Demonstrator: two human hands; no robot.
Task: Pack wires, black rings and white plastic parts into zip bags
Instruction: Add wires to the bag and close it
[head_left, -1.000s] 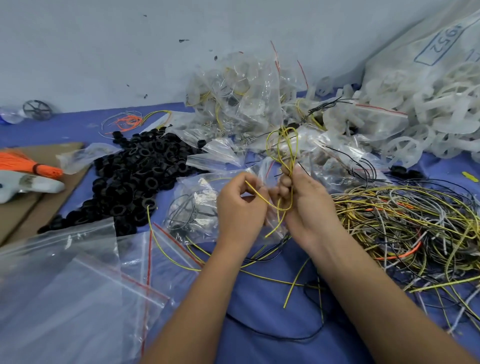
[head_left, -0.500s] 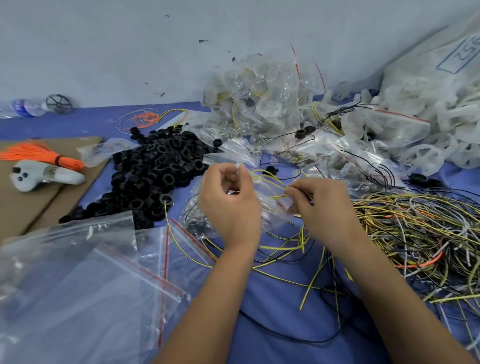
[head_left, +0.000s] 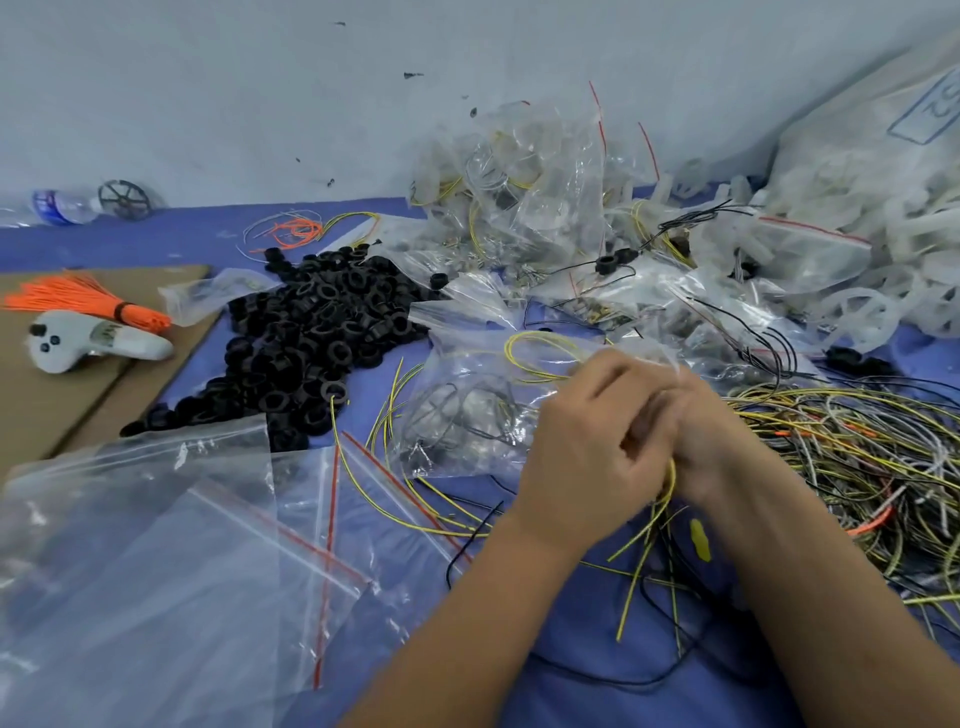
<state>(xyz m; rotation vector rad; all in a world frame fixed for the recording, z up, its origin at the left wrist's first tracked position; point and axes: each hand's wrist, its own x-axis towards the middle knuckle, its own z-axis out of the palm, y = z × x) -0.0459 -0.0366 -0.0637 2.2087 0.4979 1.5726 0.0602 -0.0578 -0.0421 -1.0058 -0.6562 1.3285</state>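
Both hands, left hand (head_left: 587, 447) and right hand (head_left: 701, 431), curl together around a yellow wire (head_left: 540, 353). Its loop lies just beyond them over the open zip bag (head_left: 467, 415), nearer the left; loose ends trail toward the person.

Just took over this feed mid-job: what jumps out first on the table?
Both hands, left hand and right hand, meet at centre, gripping yellow wires by a zip bag. A heap of black rings lies to their left, a wire tangle to their right. Empty bags cover the near left; filled bags pile by the wall.
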